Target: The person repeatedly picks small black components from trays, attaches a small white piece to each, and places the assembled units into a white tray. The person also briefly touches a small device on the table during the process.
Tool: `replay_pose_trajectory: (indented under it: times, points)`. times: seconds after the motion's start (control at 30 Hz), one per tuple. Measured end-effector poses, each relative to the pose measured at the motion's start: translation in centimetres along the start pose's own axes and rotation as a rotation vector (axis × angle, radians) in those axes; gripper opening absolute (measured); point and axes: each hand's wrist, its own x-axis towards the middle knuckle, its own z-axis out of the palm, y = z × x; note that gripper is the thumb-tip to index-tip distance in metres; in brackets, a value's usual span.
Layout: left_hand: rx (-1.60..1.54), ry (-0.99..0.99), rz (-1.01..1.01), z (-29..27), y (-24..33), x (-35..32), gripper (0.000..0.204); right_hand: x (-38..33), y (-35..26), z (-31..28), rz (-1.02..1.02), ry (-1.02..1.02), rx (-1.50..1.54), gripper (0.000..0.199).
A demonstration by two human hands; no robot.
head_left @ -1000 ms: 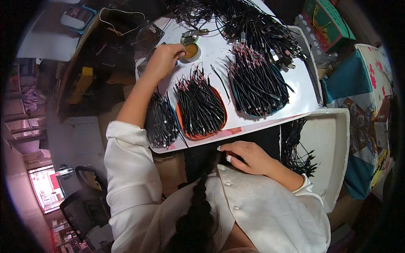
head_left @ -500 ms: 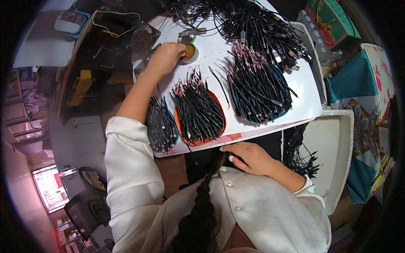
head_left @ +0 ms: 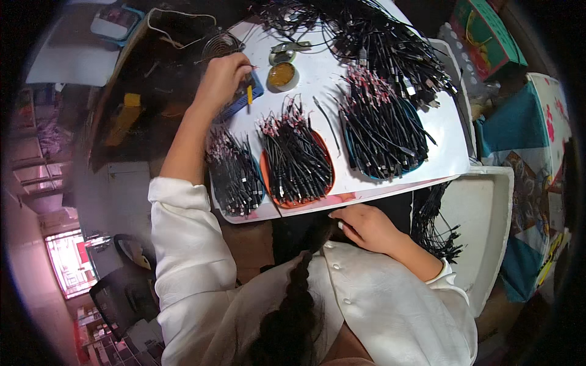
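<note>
At the back left of the table, my left hand (head_left: 224, 80) is pinched closed above a blue box with a yellow part (head_left: 247, 96). A tiny end shows at its fingertips, too small to name. Beside the box stands a round tin of amber-brown paste (head_left: 282, 75). My right hand (head_left: 368, 227) is curled low by the table's front edge, against dark cloth; what its fingers hold, if anything, is hidden. Short black cables with stripped reddish ends fill an orange tray (head_left: 334, 183), a blue tray on the right (head_left: 421, 160) and another blue-rimmed tray on the left (head_left: 261, 194).
A heap of long black cables (head_left: 372, 36) covers the table's back. One single cable (head_left: 328, 122) lies between two trays. More cables hang into a white bin (head_left: 482, 207) at the right. A wire fan guard (head_left: 221, 46) stands behind my left hand.
My left hand has moved from the tin of paste leftward to the blue box, leaving the tin uncovered. The view has shifted slightly; my right hand stays by the table edge.
</note>
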Motion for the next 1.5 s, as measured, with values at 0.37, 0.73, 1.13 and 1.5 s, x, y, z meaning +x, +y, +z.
replay_pose_trajectory:
  times: [0.37,0.73,1.13,1.5]
  points:
    - [-0.031,0.112,-0.12,-0.8,-5.3,-3.9,0.009,0.9,-0.8,0.6,-0.03,-0.026,-0.146,0.023]
    - [-0.002,0.04,-0.15,0.0,-6.0,-3.7,0.01,1.1,-0.6,0.8,-0.022,-0.032,-0.164,0.022]
    - [0.078,0.05,-0.06,0.5,-6.7,-3.2,0.013,0.8,-0.5,1.0,-0.022,-0.036,-0.212,0.021]
    - [-0.387,0.272,-0.166,-4.6,1.8,-8.1,0.013,-0.9,-4.0,0.2,-0.034,0.071,-0.109,0.022]
